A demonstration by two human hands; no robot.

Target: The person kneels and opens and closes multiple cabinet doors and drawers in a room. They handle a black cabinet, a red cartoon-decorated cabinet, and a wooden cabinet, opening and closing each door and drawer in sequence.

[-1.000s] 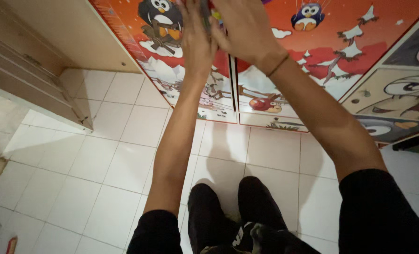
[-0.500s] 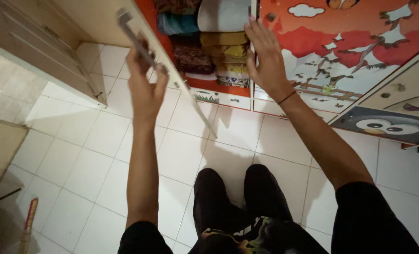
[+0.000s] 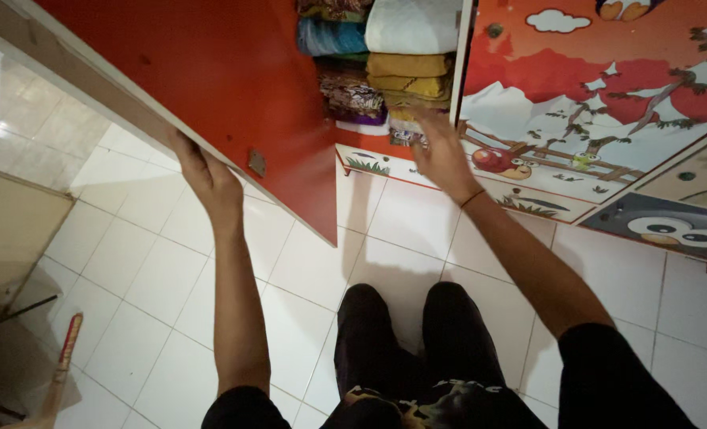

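A wardrobe stands before me with its left door point(image 3: 210, 87) swung wide, its plain red inner face showing. My left hand point(image 3: 207, 181) grips the outer edge of that door. Inside, folded cloths point(image 3: 393, 75) are stacked: a white bundle on top, yellow and patterned ones beneath, a blue one to the left. My right hand point(image 3: 441, 152) reaches low toward the bottom of the stack, fingers spread, nothing in it. The right door point(image 3: 591, 103) stays closed, painted with cartoon birds, snowy trees and clouds.
White floor tiles point(image 3: 171, 278) lie underfoot, my dark trousers point(image 3: 409, 349) below. A wooden panel point(image 3: 12, 238) stands at the left, a stick point(image 3: 66, 349) on the floor near it. Another cartoon-painted door point(image 3: 671, 222) is at the right.
The left door has swung from shut to wide open, pulled by my left hand. My right hand dropped from the door's top to the bottom of the cloth stack.
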